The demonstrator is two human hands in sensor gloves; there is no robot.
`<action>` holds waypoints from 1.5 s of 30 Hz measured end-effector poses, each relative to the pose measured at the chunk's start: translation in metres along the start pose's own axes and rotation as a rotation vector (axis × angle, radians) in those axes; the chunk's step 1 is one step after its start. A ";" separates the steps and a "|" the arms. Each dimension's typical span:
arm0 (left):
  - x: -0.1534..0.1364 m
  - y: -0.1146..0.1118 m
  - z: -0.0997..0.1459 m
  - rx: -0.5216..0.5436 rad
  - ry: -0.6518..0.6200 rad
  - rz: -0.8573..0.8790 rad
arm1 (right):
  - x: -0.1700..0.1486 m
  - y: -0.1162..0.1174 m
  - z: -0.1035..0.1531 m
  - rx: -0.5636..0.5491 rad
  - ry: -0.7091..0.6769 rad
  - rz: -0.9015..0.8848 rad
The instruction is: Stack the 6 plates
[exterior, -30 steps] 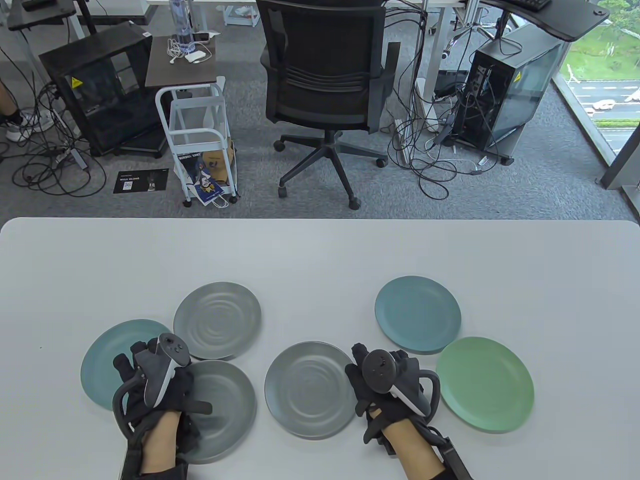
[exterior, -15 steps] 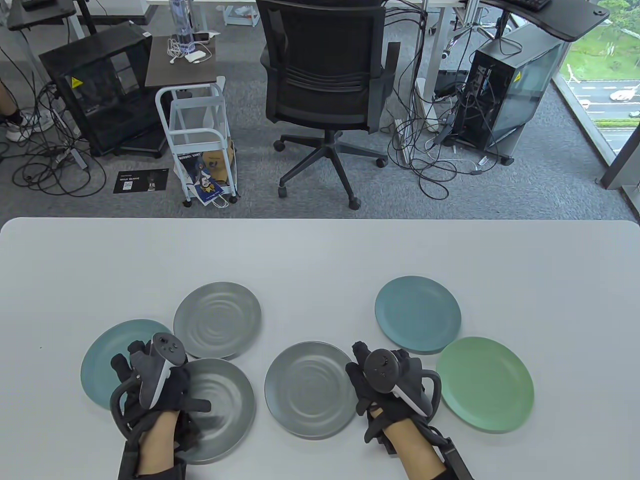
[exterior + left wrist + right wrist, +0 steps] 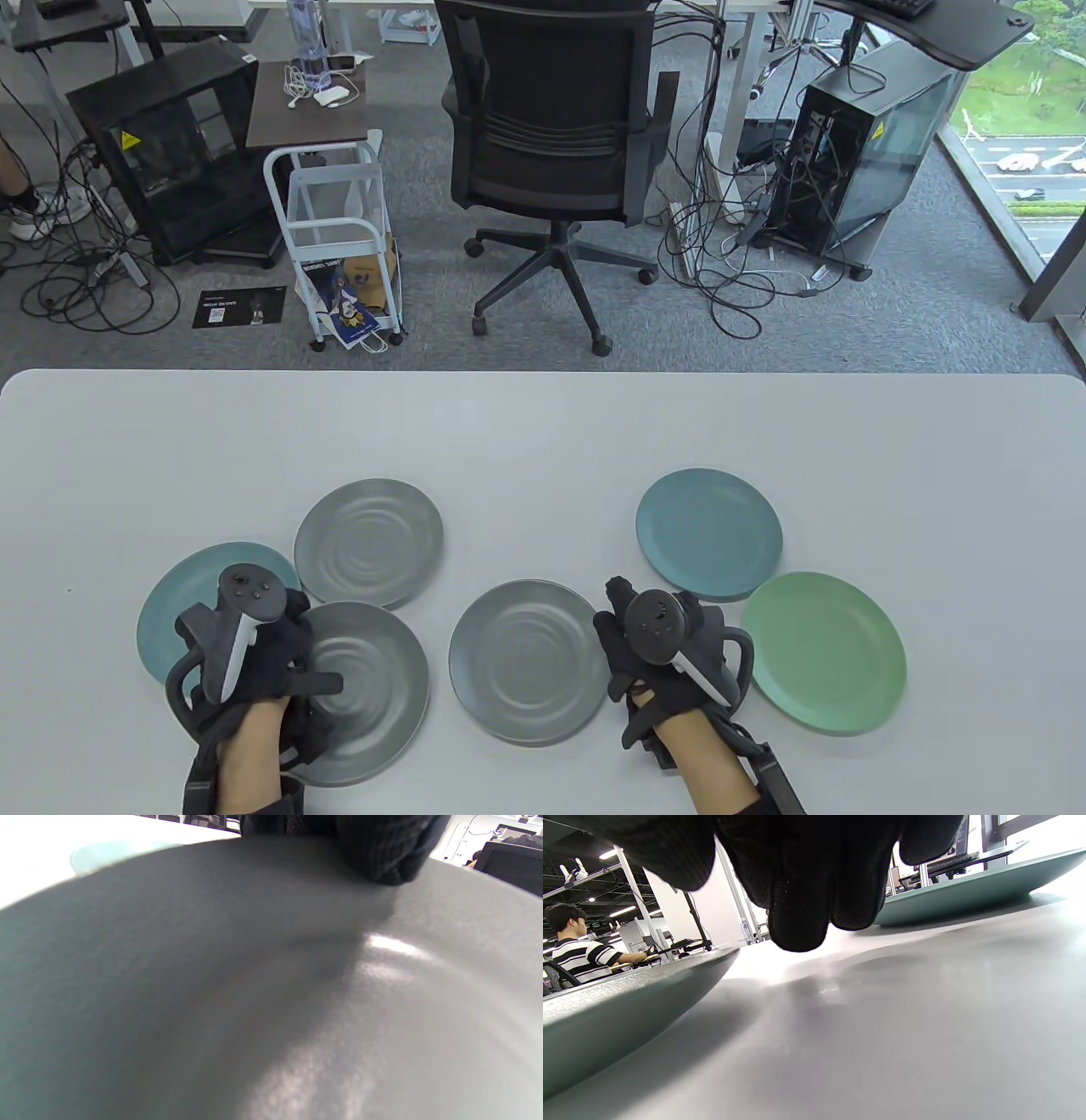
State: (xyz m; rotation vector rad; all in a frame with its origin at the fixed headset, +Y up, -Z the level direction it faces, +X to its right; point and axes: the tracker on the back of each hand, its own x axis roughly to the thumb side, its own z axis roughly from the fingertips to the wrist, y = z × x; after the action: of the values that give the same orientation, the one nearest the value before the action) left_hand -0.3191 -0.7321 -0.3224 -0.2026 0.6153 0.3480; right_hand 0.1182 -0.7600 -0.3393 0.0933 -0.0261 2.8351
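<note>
Six plates lie on the white table (image 3: 543,441). On the left are a teal plate (image 3: 178,594), a grey plate (image 3: 369,543) and a second grey plate (image 3: 377,688). My left hand (image 3: 310,688) grips this second grey plate at its left rim, thumb (image 3: 322,683) on top. The plate fills the left wrist view (image 3: 297,1005). A third grey plate (image 3: 526,662) lies in the middle. On the right are a blue-teal plate (image 3: 708,535) and a green plate (image 3: 827,654). My right hand (image 3: 649,620) rests between the middle grey and green plates and holds nothing.
The right wrist view shows my fingers (image 3: 806,899) just over the table, the middle grey plate's rim (image 3: 628,993) to their left and the blue-teal plate (image 3: 967,895) to their right. An office chair (image 3: 551,144) stands beyond the table's far edge.
My left hand has shifted left and turned its grip on the near-left grey plate, which moved slightly left and away with it. The right hand barely moved.
</note>
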 end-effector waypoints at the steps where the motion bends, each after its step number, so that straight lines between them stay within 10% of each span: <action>1: -0.001 -0.001 -0.002 -0.031 -0.007 0.015 | -0.001 0.000 0.000 0.001 0.003 -0.003; 45: 0.017 -0.008 0.001 -0.091 -0.156 0.226 | -0.006 -0.001 -0.002 0.037 0.021 -0.035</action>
State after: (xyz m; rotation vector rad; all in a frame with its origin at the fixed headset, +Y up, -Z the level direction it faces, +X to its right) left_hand -0.3022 -0.7346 -0.3311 -0.1917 0.4687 0.6052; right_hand 0.1236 -0.7606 -0.3414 0.0711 0.0318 2.8020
